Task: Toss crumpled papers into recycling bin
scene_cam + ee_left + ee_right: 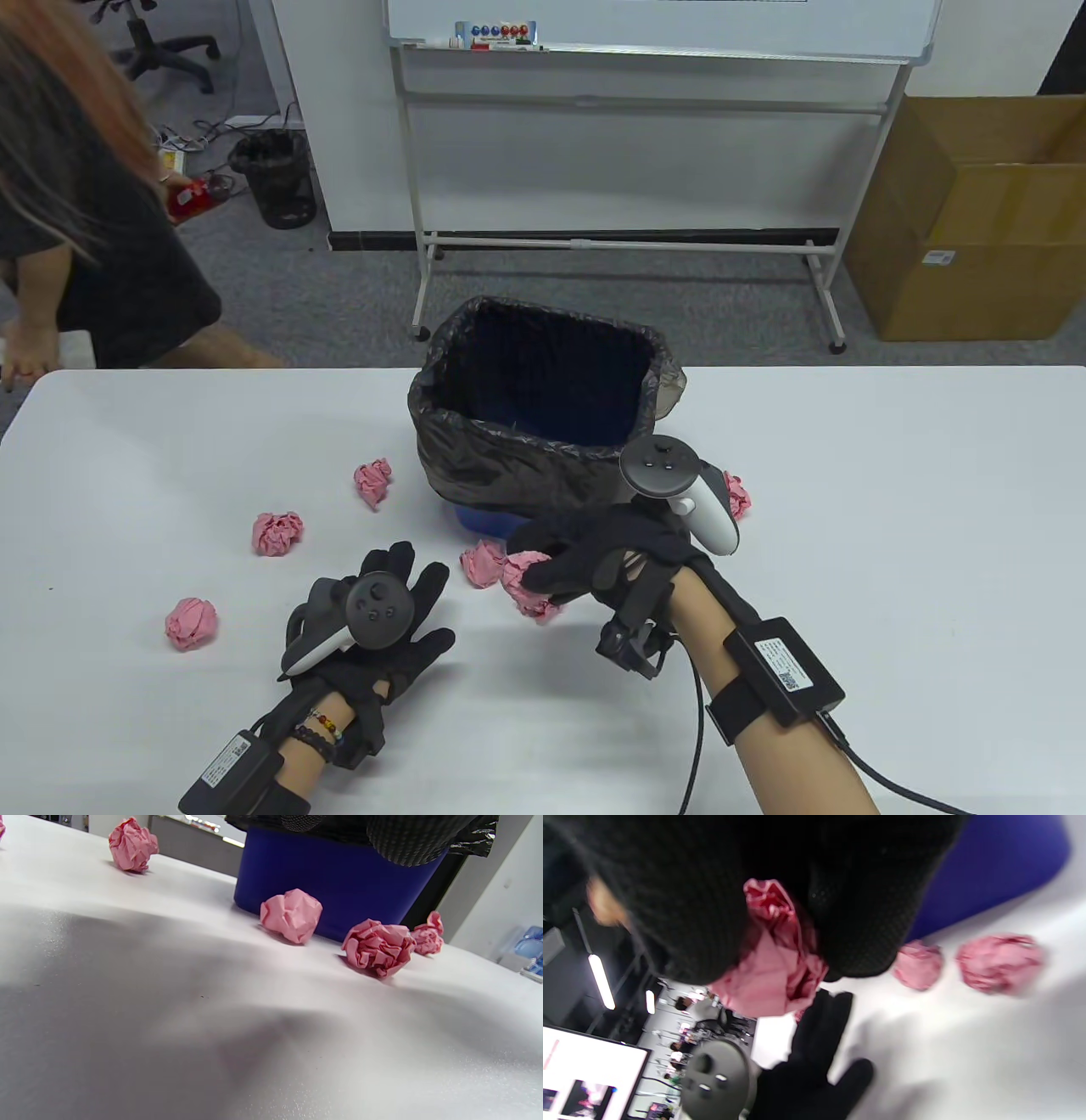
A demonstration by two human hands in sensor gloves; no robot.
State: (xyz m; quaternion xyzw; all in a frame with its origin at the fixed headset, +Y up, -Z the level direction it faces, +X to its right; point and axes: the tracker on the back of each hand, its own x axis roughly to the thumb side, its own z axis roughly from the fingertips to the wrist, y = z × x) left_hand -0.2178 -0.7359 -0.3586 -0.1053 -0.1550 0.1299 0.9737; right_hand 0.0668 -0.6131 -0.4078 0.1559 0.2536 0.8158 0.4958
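Observation:
The bin point(441, 424), blue with a black liner, stands at the table's middle. My right hand point(543, 577) grips a pink crumpled paper ball point(530, 594) just in front of the bin. The right wrist view shows that ball point(772, 984) pinched between my gloved fingers point(865, 908). My left hand point(407, 594) lies open and empty on the table, fingers spread, left of the held ball. Another ball point(479, 564) lies beside my right hand. More balls lie at the left point(277, 532), far left point(191, 622), near the bin point(373, 480) and right of it point(738, 497).
The white table point(891, 526) stretches wide to the right. In the left wrist view several balls point(292, 914) lie before the blue bin wall point(335, 878). Behind the table are a whiteboard stand point(628, 242), a cardboard box point(976, 221) and a person point(85, 221) at far left.

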